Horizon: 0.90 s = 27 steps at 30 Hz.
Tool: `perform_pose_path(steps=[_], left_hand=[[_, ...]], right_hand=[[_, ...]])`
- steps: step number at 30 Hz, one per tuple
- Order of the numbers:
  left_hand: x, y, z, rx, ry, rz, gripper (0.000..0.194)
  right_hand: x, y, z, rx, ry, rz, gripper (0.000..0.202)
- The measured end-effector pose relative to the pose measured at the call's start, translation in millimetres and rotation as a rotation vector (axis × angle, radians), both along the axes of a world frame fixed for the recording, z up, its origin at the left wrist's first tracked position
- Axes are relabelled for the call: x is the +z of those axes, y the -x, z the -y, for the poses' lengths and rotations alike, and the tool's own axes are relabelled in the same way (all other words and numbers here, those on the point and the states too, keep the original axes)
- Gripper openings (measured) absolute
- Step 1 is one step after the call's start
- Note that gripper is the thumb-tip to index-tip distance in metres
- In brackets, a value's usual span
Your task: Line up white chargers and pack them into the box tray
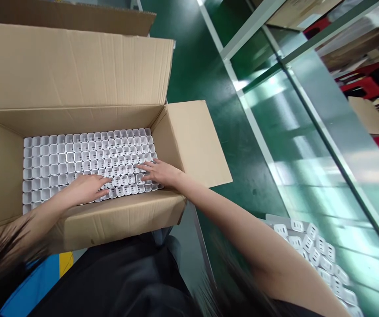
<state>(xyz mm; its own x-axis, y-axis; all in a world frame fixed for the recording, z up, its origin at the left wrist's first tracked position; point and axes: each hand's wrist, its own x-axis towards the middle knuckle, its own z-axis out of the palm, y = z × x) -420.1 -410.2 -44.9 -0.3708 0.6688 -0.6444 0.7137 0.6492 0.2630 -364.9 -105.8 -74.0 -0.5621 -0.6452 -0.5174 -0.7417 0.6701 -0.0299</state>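
Observation:
An open cardboard box [86,72] holds rows of small white square cups [53,169] packed side by side, their open ends up. My left hand [86,188] lies over the front rows near the middle, fingers spread and pointing right. Toward the right end of the rows, my right hand [159,172] rests on the cups with its fingers apart, pointing left. Neither hand is gripping a cup. Parts of the front rows are hidden under my hands and left forearm.
The box's right flap [200,143] is folded outward. More white pieces with slots [321,257] lie in a pile at the lower right. A metal frame [255,26] and a glossy greenish surface extend along the right, with red items and cardboard beyond.

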Motion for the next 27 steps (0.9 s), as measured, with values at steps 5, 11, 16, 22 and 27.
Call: perform_pose_path(steps=[5,11,16,22,27], left_hand=[[-0.8,0.3,-0.3,-0.004,-0.004,0.011,0.057],[0.4,0.8,-1.2,-0.003,0.013,0.007,0.056],[-0.2,0.4,-0.8,-0.023,0.012,0.011,0.056],[4.1,-0.5,-3.1,-0.017,0.032,0.003,0.056],[4.5,-0.1,-3.4,-0.022,0.029,-0.007,0.058]], right_hand=[[-4.1,7.1,-0.1,-0.067,0.009,-0.003,0.054],[-7.6,17.9,4.2,0.006,-0.034,-0.002,0.048],[-1.7,12.4,4.3,-0.037,-0.055,0.059,0.050],[-1.9,10.5,8.9,-0.125,-0.088,0.130,0.055],[-5.9,8.6,7.0,-0.251,-0.111,0.188,0.080]])
